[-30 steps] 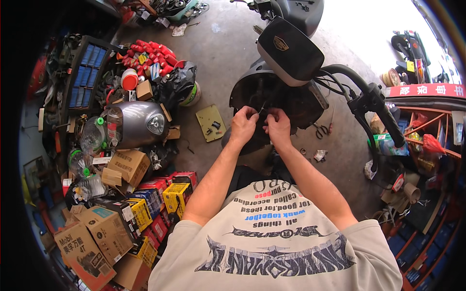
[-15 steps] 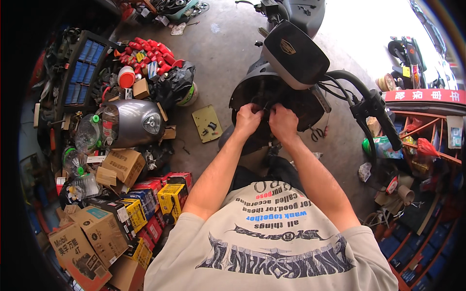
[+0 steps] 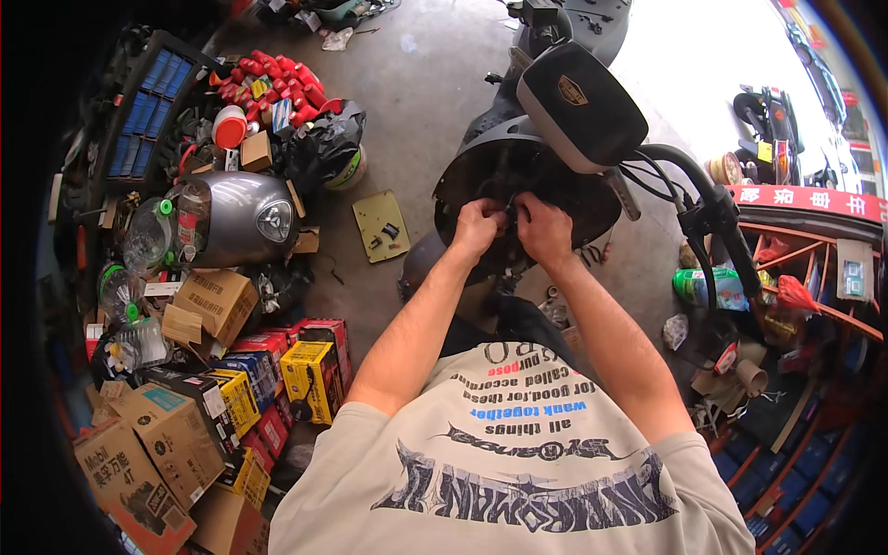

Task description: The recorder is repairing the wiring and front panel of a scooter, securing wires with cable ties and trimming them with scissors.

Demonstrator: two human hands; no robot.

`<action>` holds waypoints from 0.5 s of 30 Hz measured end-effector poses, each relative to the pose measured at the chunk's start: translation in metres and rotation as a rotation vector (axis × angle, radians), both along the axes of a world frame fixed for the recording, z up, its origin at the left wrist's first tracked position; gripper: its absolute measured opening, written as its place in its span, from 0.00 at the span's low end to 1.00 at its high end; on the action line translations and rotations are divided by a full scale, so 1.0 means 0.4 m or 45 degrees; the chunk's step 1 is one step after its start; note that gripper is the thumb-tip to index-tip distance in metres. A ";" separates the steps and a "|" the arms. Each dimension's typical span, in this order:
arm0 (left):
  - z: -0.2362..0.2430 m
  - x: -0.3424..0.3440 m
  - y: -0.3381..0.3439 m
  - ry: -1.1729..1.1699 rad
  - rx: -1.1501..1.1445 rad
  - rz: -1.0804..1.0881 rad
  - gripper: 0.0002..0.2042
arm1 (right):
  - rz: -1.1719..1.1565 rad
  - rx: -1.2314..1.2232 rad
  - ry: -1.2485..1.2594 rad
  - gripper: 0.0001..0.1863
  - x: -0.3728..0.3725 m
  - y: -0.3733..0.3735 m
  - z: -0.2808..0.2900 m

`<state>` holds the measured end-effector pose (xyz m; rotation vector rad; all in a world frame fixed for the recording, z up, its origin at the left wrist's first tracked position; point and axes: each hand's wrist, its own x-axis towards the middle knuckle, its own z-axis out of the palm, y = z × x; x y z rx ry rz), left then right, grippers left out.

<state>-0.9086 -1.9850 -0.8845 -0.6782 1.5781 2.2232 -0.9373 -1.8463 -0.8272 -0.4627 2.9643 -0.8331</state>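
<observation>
My left hand (image 3: pixel 476 227) has its fingers closed inside the dark, open front shell (image 3: pixel 578 203) of a scooter, on something small that I cannot make out. Beside it, my right hand (image 3: pixel 544 229) is also curled closed in that cavity, its fingertips near the left one's around a small dark part, too hidden to name. Above both hands sits a black mirror (image 3: pixel 583 111), with cables and a handlebar grip (image 3: pixel 731 236) to the right.
A yellowish tray (image 3: pixel 379 213) with small parts lies left on the floor. Along the left are stacked cardboard boxes (image 3: pixel 171 439), red bottles (image 3: pixel 287 79) and a silver body panel (image 3: pixel 242 227). Red racks (image 3: pixel 805 277) stand at the right. Small tools lie behind my right hand.
My hands have moved slightly deeper into the shell and stay closed, fingertips now more hidden. The view has shifted a little, so the scooter appears slightly farther right.
</observation>
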 end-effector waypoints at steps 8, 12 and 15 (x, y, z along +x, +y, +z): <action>-0.006 0.007 -0.010 -0.049 0.237 0.028 0.14 | 0.135 0.222 0.029 0.07 -0.021 -0.006 -0.011; -0.009 0.009 -0.011 -0.057 0.286 -0.012 0.15 | 0.231 0.418 -0.045 0.05 -0.042 -0.008 -0.015; -0.017 0.014 -0.005 -0.056 0.286 0.001 0.14 | 0.310 0.516 -0.059 0.05 -0.051 -0.003 -0.025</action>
